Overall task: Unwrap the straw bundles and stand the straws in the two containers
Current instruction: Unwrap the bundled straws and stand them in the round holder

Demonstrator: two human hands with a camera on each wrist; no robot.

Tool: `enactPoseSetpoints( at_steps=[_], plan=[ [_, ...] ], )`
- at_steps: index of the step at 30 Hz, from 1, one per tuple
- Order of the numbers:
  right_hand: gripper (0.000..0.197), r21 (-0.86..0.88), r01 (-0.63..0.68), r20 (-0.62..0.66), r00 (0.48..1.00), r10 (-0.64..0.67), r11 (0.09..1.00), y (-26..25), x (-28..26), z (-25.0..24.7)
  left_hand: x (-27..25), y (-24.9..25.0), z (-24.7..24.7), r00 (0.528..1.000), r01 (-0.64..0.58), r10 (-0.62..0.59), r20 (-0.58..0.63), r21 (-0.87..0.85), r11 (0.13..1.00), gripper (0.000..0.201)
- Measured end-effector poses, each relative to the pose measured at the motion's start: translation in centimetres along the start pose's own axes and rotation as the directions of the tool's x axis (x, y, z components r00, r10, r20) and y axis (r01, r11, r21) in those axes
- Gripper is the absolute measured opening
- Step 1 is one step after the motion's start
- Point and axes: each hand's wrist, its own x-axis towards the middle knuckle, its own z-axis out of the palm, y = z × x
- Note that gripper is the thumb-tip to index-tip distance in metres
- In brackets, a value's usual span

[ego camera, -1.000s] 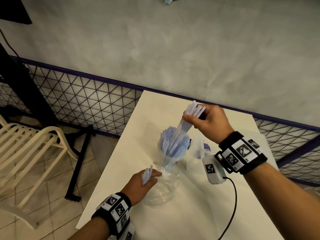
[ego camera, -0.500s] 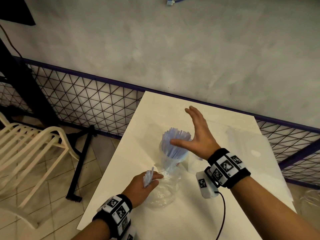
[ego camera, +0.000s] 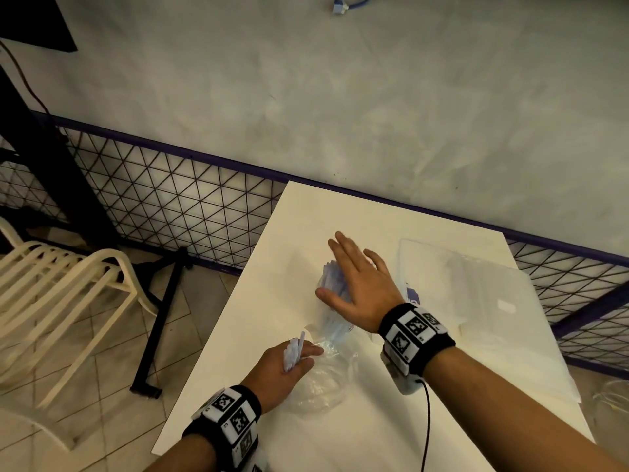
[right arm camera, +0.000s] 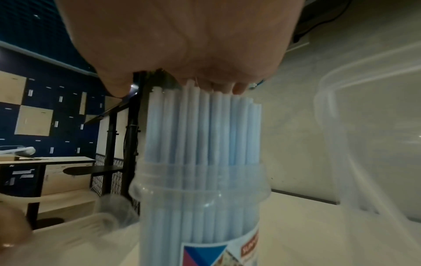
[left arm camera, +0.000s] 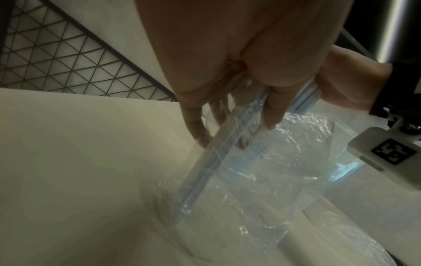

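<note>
A clear labelled container (right arm camera: 200,207) stands mid-table, full of upright pale blue straws (right arm camera: 200,126). My right hand (ego camera: 357,287) lies flat and open on the straw tops (ego camera: 331,275), palm down. Near the table's left edge my left hand (ego camera: 289,366) grips a small bundle of straws (ego camera: 294,349). In the left wrist view its fingers curl round that bundle (left arm camera: 218,153), which still sits partly in crumpled clear wrap (left arm camera: 284,162). A second clear container with a blue label (ego camera: 410,294) peeks out beside my right wrist, mostly hidden.
The white table (ego camera: 306,226) ends close to my left hand. A large clear plastic bin (ego camera: 476,284) lies at the right. A cream plastic chair (ego camera: 68,284) and a black stand (ego camera: 160,321) sit on the floor left. A wire mesh fence (ego camera: 170,199) runs behind the table.
My right hand let go of the straws it was lowering into the container, opened, and came down flat on their tops. The left hand has stayed put with its bundle.
</note>
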Motion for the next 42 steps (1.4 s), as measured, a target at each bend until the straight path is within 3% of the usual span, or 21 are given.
enactPoseSetpoints(
  at_steps=[3, 6, 10, 12, 15, 17, 20, 27, 30, 33, 36, 38, 42],
  plan=[
    [0.083, 0.004, 0.037, 0.066, 0.997, -0.037, 0.999, -0.2, 0.0, 0.3, -0.2, 0.3, 0.0, 1.0, -0.008, 0.008, -0.013, 0.01, 1.0, 0.031],
    [0.082, 0.113, 0.046, -0.01, 0.999, -0.045, 0.993, -0.3, 0.2, -0.1, -0.3, 0.4, -0.1, 1.0, -0.015, 0.015, -0.002, 0.032, 0.999, 0.022],
    [0.083, -0.07, 0.083, 0.108, 0.991, -0.075, 0.994, -0.1, 0.2, 0.5, -0.2, 0.0, -0.2, 1.0, 0.004, -0.004, -0.027, 0.004, 1.0, 0.023],
    [0.084, -0.049, 0.096, 0.089, 0.992, -0.092, 0.994, 0.1, 0.2, 0.5, -0.2, -0.1, -0.2, 1.0, -0.003, 0.004, -0.012, 0.02, 1.0, 0.024],
    [0.087, 0.061, -0.036, 0.006, 0.999, 0.036, 0.997, 0.7, 0.4, 0.3, -0.1, -0.5, -0.1, 1.0, -0.014, 0.014, -0.011, 0.019, 1.0, 0.022],
    [0.091, -0.002, -0.142, 0.068, 0.987, 0.142, 0.99, 1.0, 0.5, 0.6, 0.0, -0.9, 0.0, 1.0, -0.02, 0.02, -0.013, 0.018, 1.0, 0.025],
    [0.086, -0.027, -0.163, 0.13, 0.978, 0.165, 0.986, 1.0, 0.7, 1.2, -0.1, -0.7, 0.0, 1.0, -0.016, 0.017, -0.007, 0.025, 1.0, 0.019],
    [0.091, 0.052, -0.105, 0.105, 0.99, 0.099, 0.993, 1.2, 0.6, 1.3, -0.3, 0.2, 0.0, 0.999, -0.024, 0.025, -0.028, 0.044, 0.999, 0.021],
    [0.083, -0.002, -0.096, -0.026, 0.995, 0.096, 0.995, 0.4, 0.0, -0.3, -0.5, 0.2, -0.1, 1.0, 0.002, -0.002, -0.028, -0.002, 1.0, 0.019],
    [0.065, 0.126, 0.054, -0.157, 0.987, -0.034, 0.991, -1.9, -1.9, -2.6, -0.3, -0.2, -0.2, 0.999, -0.018, 0.017, -0.032, -0.048, 0.999, 0.016],
    [0.048, 0.425, 0.217, -0.03, 0.974, -0.226, 0.879, -4.1, -4.5, -2.0, -0.3, 0.0, -0.3, 0.997, -0.044, 0.039, -0.063, -0.08, 0.996, 0.009],
    [0.054, 0.572, 0.169, 0.067, 0.966, -0.251, 0.802, -4.9, -5.6, -0.2, -0.3, 0.4, -0.2, 0.995, -0.078, 0.072, -0.063, -0.096, 0.992, 0.02],
    [0.045, 0.624, 0.053, 0.077, 0.989, -0.129, 0.78, -5.7, -5.8, 2.6, -0.3, 1.3, 0.4, 0.994, -0.1, 0.096, -0.046, -0.109, 0.989, 0.026]
  ],
)
